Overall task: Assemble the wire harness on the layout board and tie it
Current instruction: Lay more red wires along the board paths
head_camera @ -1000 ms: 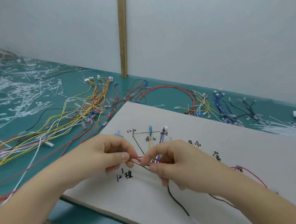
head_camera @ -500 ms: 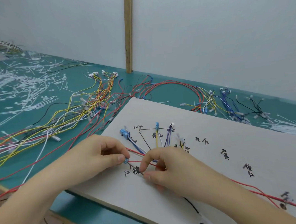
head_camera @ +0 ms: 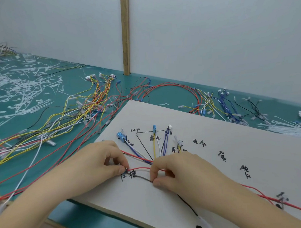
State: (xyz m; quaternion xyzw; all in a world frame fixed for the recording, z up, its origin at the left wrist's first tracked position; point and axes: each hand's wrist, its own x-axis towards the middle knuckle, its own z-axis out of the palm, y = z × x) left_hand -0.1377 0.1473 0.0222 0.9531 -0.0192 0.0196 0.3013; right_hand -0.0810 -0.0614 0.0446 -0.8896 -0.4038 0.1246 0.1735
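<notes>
Wire bundle (head_camera: 155,153) fanned on layout board (head_camera: 214,133), near centre. Left hand (head_camera: 100,161) pinches end of red wire (head_camera: 139,168); right hand (head_camera: 178,171) pinches red wire and dark wire (head_camera: 142,177) at junction. Wires light, limp, springy, likely slippery; best gripped near connectors or junction. Loose wires (head_camera: 78,111) on worktop (head_camera: 44,96) at far left.

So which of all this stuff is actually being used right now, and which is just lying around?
In use:
- board
- red wire and dark wire, pinched between left hand and right hand
- fanned wires on the board

Lying about:
- wire pile
- cable ties
- wire bundles
</notes>
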